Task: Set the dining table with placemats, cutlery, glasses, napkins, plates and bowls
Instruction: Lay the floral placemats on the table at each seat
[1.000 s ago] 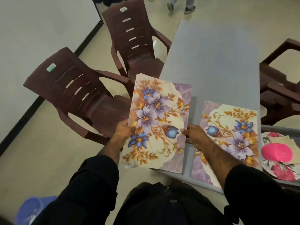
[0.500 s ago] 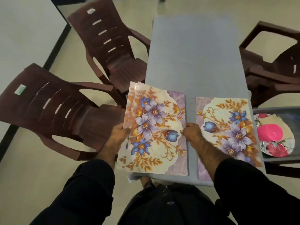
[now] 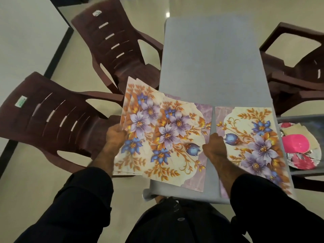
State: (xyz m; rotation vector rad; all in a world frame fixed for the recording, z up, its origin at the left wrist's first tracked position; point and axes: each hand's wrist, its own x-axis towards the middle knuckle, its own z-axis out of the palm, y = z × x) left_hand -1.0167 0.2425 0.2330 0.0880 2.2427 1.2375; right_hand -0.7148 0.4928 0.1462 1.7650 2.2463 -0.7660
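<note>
Head view, left hand (image 3: 114, 137) grip holding placemat stack (image 3: 138, 127), right hand (image 3: 214, 148) pinching top placemat (image 3: 177, 142) on table (image 3: 210, 67).

Nothing's really reading clearly here, the green sticker (image 3: 21, 101) on the near left chair (image 3: 52, 120) is showing print that's too blurry to make out.

The scene is lit dimly and evenly, with muted colours. A small bright glare spot is seen on the glossy floor (image 3: 167, 14) just beyond the far end of the tabletop (image 3: 210, 67). Only soft, faint shadows are cast around the tabletop. Strong wide-angle distortion is noted: the chairs (image 3: 52, 116) left and right of the tabletop are bent outward. Fine detail is softened throughout, and the dark sleeves (image 3: 84, 199) nearest the camera are rendered almost without texture.
</note>
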